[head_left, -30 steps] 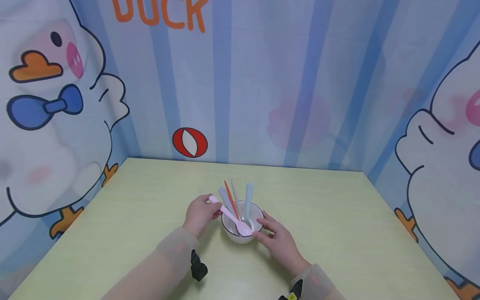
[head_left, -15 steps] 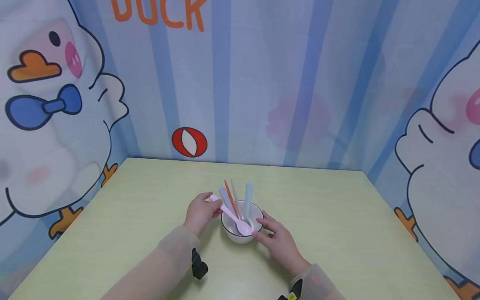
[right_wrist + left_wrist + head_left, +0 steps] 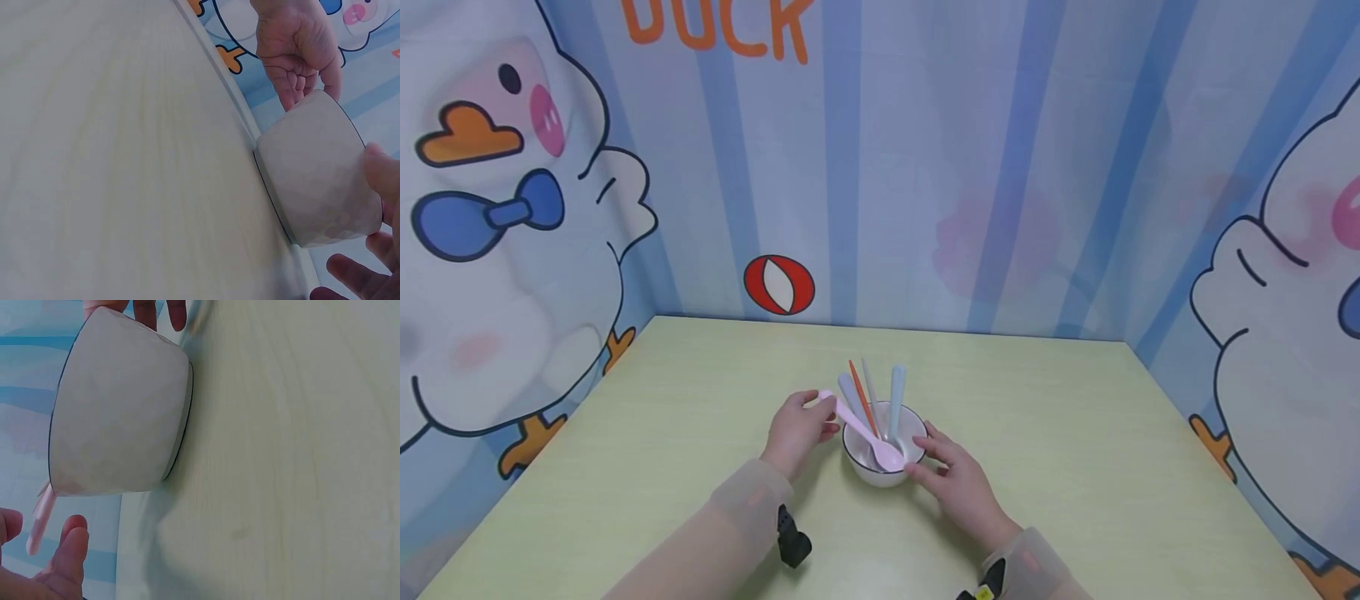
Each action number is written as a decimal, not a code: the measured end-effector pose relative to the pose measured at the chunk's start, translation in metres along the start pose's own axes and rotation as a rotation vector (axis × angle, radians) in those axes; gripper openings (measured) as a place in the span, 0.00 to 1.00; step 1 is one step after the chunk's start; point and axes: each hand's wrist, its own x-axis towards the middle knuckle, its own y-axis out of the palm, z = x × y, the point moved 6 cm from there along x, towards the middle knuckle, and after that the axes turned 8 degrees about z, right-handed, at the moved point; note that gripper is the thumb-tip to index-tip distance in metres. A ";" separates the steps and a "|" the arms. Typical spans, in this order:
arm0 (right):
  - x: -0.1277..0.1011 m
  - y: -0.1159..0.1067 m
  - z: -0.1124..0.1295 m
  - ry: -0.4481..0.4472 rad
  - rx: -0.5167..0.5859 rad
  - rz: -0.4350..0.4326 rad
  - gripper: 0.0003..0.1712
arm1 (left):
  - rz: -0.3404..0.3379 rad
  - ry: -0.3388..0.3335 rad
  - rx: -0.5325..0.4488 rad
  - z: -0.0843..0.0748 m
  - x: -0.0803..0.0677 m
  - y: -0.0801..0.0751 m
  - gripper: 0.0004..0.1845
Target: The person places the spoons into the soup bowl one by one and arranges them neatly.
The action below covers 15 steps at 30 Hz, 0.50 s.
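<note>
Two hands at a white bowl of plastic spoons

Head view: the white bowl sits mid-table; the left hand just left of it has loose fingers at the pink spoon handle, a pinch not clear. The right hand touches the bowl's right side, fingers relaxed. Blue, grey, lavender and orange spoons lean on its far rim.
Left wrist view: the spoon's handle tip passes the rim beside spread fingertips.
Right wrist view: straight fingers rest on the bowl's wall.
</note>
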 end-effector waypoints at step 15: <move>-0.009 -0.009 0.009 -0.045 -0.129 0.023 0.43 | 0.064 0.015 0.039 0.006 -0.022 -0.005 0.39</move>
